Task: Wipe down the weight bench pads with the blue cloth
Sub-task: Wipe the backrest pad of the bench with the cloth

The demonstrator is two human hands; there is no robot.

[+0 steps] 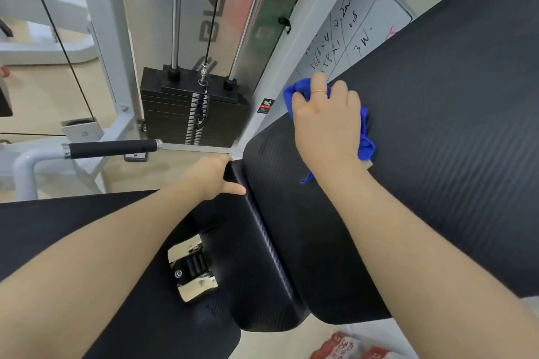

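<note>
The black backrest pad [437, 131] of the weight bench slants up to the right. My right hand [326, 122] presses a bunched blue cloth [294, 93] against the pad's upper left edge, fingers curled over it; most of the cloth is hidden under the hand, and a corner shows at its right. My left hand [215, 178] grips the lower corner of the backrest, thumb lying on its face. The black seat pad [87, 236] stretches across the lower left. A chrome hinge bracket [191, 268] shows in the gap between the two pads.
A black weight stack [192, 108] with guide rods and a cable stands in a white frame just behind the bench. A black-gripped handle [113, 148] juts out at the left. A whiteboard [350, 32] with handwriting leans behind the backrest. Red packages [344, 347] lie on the floor below.
</note>
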